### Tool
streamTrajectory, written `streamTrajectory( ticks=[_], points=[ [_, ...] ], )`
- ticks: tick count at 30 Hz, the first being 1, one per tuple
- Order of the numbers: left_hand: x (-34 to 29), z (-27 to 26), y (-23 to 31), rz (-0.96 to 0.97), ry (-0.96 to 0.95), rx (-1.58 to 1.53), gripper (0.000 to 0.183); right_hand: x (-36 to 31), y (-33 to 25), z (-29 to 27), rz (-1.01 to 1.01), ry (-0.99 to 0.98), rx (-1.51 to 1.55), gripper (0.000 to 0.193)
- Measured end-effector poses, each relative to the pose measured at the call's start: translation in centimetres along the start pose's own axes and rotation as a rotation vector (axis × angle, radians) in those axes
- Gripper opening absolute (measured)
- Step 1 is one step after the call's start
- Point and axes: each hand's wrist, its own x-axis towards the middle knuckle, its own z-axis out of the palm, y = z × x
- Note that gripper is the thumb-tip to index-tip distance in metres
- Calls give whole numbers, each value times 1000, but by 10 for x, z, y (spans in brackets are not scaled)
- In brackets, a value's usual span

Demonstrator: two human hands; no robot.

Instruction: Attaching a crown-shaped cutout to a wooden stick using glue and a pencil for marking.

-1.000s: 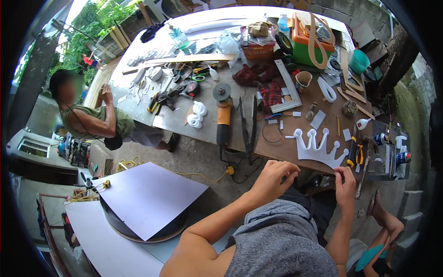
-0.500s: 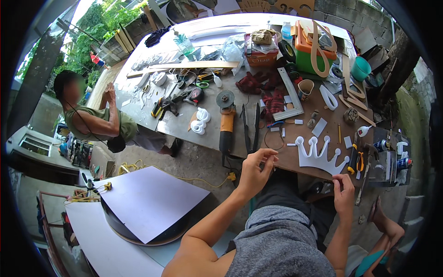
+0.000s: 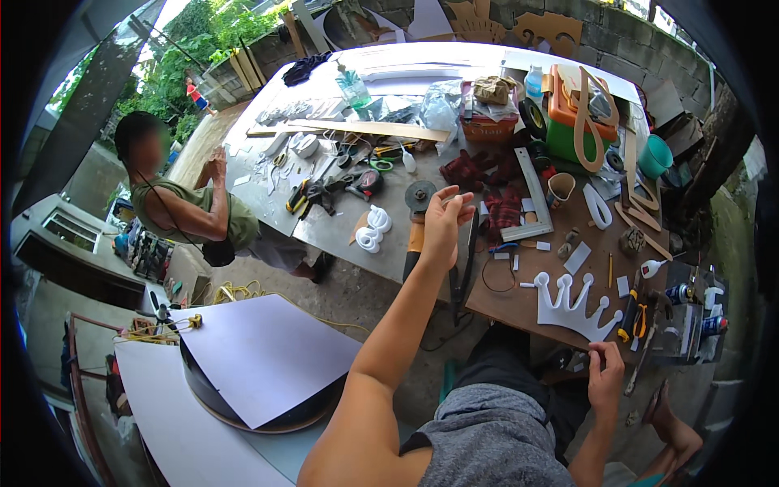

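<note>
My left hand (image 3: 445,226) is raised over the table's front edge, fingers loosely bent and apart, holding nothing visible. It covers part of an orange-and-black angle grinder (image 3: 416,235). A white crown-shaped cutout (image 3: 572,312) with ball-tipped points lies at the near right of the table. Just below its lower edge is my right hand (image 3: 605,373), fingers curled closed; whatever they may hold is hidden. Right of the crown lie a yellow-and-black cutter (image 3: 628,316) and orange-handled pliers (image 3: 640,320). Small white offcuts (image 3: 578,258) and a pencil (image 3: 610,270) lie beyond it.
A metal square (image 3: 533,195), dark red gloves (image 3: 505,211), a green-and-orange toolbox (image 3: 572,122) and white rings (image 3: 373,230) crowd the table (image 3: 381,264). Another person (image 3: 191,207) stands at the left. White sheets (image 3: 264,357) lie at the lower left.
My left hand has moved forward and up, from near the table edge to over the grinder, and its fingers have loosened. My right hand stays by the crown's lower edge. The view has shifted slightly.
</note>
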Motion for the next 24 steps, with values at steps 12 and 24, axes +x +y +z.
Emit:
streamTrajectory(
  ticks=[12,24],
  points=[
    [246,-65,-50,105,422,39,39,-1,-2,-4,82,-23,-6,11],
    [267,-24,-40,128,436,5,46,4,21,-7,114,-49,-62,13]
  ],
)
